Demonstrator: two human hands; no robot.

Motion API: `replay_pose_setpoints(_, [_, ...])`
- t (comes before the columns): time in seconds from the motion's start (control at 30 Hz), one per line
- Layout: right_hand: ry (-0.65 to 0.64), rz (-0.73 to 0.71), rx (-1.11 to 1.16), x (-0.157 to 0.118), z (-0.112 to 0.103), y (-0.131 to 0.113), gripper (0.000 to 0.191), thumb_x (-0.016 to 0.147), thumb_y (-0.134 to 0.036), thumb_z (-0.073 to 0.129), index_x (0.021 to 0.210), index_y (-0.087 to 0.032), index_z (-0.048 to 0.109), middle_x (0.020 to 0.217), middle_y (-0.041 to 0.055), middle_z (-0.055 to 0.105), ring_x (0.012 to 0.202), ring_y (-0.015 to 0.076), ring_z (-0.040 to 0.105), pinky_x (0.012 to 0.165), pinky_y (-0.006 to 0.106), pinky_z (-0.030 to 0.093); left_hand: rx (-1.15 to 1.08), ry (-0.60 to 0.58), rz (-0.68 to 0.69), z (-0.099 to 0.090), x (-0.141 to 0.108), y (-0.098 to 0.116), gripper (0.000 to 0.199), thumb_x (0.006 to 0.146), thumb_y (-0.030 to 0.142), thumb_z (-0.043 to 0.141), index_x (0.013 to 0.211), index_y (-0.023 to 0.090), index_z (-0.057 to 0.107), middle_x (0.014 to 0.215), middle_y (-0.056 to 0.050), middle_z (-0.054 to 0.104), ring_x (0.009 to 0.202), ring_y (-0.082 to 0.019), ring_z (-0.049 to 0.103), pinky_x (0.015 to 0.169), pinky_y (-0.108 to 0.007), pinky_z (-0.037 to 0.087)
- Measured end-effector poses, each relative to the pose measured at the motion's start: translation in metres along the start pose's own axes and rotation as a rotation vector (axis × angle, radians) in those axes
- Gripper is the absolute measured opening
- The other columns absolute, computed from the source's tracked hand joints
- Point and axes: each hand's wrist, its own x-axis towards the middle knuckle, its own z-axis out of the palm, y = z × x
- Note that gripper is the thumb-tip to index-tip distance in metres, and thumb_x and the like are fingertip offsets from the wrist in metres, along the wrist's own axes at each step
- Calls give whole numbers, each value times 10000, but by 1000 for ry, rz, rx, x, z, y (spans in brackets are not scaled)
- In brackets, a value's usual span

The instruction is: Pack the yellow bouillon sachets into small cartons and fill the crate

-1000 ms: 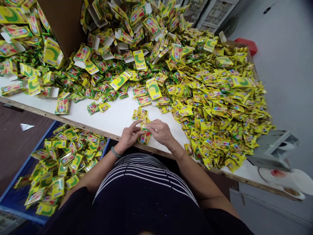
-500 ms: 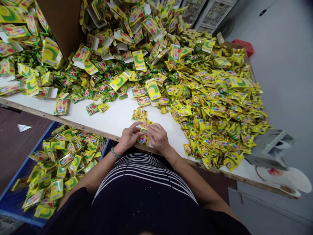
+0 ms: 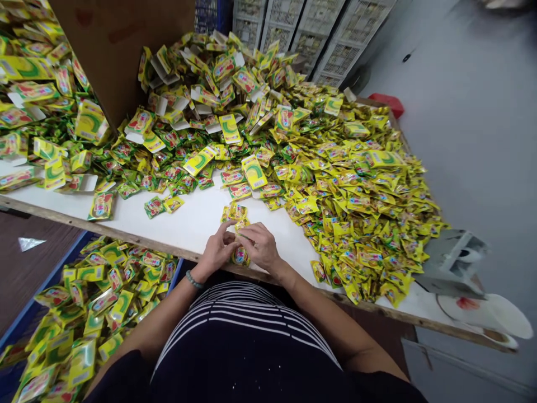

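At the front edge of the white table, a small yellow-green printed box (image 3: 240, 256) is between my two hands. My left hand (image 3: 216, 251) has thumb and fingers closed at the box's upper left side. From the right, my right hand (image 3: 262, 247) bends its fingers over the box's top end. The fingertips of both hands meet there and hide that end. Just beyond my fingers lie a few small yellow sachets (image 3: 235, 211). A flat yellow box (image 3: 254, 172) rests farther up, by the edge of the heap.
Yellow sachets (image 3: 356, 207) are heaped on the right, with open boxes (image 3: 210, 84) piled at the back. A cardboard panel (image 3: 121, 50) stands upright at back left. Below the table edge, a blue crate (image 3: 75, 252) holds filled boxes. A grey holder (image 3: 455, 263) stands at far right.
The camera view has tipped up, so the table sits lower in the picture. My hands stay at the same small box, and their fingertips have come closer together over its top end.
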Motion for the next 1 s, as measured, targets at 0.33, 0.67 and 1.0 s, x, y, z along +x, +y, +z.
replay_pose_setpoints(0.33, [141,239,-39,49,-27,55,205,921,-243,557,930,-187,754,965,96,759,859,213,688,774,325,529,875,160,-347,-180,-59,58,330,739,576,621,842,277,713,659,-9,694,584,-220,607,549,-292,384])
replay_pose_setpoints(0.67, [-147,31,-99,47,28,31,172,921,-187,571,974,-204,733,1025,86,740,978,238,643,908,374,499,1093,653,-395,-174,48,37,375,918,486,477,960,188,700,940,-136,735,950,-311,661,794,-357,454])
replay_pose_setpoints(1.0, [-3,72,-153,31,23,48,217,931,-226,544,1035,-211,734,1050,99,729,999,252,635,925,412,510,988,539,-301,-124,131,2,197,850,148,536,1020,124,632,1074,-202,656,1108,-336,590,924,-404,438])
